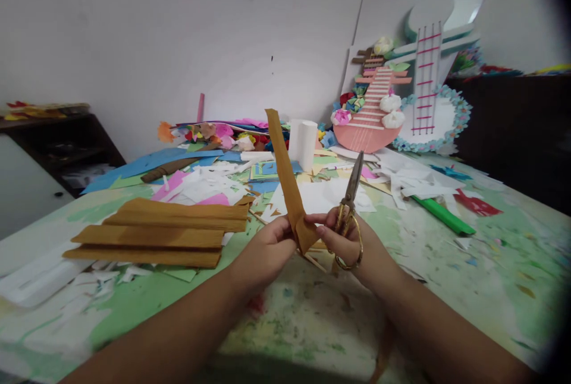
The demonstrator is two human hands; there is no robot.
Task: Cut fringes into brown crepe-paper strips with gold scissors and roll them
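A long brown crepe paper strip (284, 164) rises from between my hands, its lower end folded over to one side. My left hand (270, 248) is closed on the strip near the fold. With thumb and forefinger, my right hand (350, 244) pinches the folded end. Gold-handled scissors (351, 191) hang on that same hand, their blades pointing up and away and looking closed. Below the fold, a thin pale stick (316, 263) shows in part. To the left lie several folded brown crepe paper pieces (156, 235).
White paper scraps (200, 185) and coloured sheets cover the table's far half. Behind them stand a white paper roll (307, 145) and two decorated instrument-shaped crafts, one pink (370, 128) and one white and blue (430, 104). A green paper roll (444, 216) lies right.
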